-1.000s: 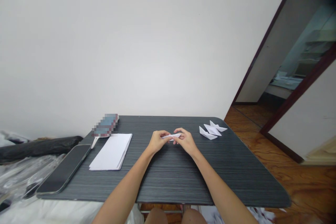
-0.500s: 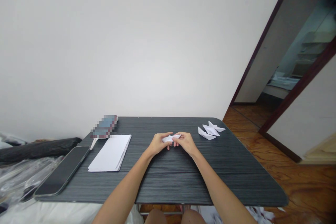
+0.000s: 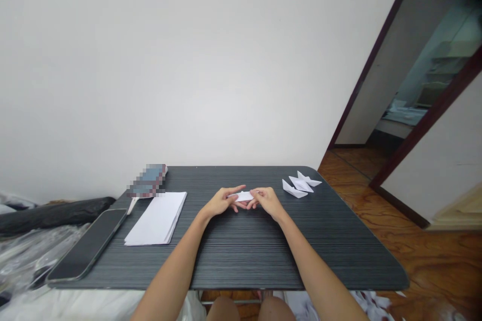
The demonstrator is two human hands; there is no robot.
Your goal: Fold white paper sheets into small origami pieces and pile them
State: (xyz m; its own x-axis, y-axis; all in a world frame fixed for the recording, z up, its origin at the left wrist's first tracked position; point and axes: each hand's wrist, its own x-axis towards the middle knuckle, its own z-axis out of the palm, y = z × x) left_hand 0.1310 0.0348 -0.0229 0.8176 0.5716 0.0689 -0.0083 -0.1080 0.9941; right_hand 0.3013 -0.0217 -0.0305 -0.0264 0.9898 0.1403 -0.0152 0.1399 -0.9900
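Observation:
Both hands meet over the middle of the dark striped table (image 3: 244, 251). Between them is a small folded white paper piece (image 3: 244, 195). My left hand (image 3: 222, 202) pinches its left end with thumb and forefinger, the other fingers stretched forward. My right hand (image 3: 266, 199) grips the right end with curled fingers. The paper sits just above or on the tabletop; I cannot tell which.
A stack of white paper sheets (image 3: 158, 218) lies at the left, a dark phone (image 3: 88, 246) beside it near the table's left edge. Three folded paper boats (image 3: 299, 185) sit at the back right. A blurred-out object (image 3: 146, 180) lies at the back left. Wooden floor and a doorway are to the right.
The left hand's fingers have stretched out more along the paper. Both hands have stayed in the same spot on the folded piece.

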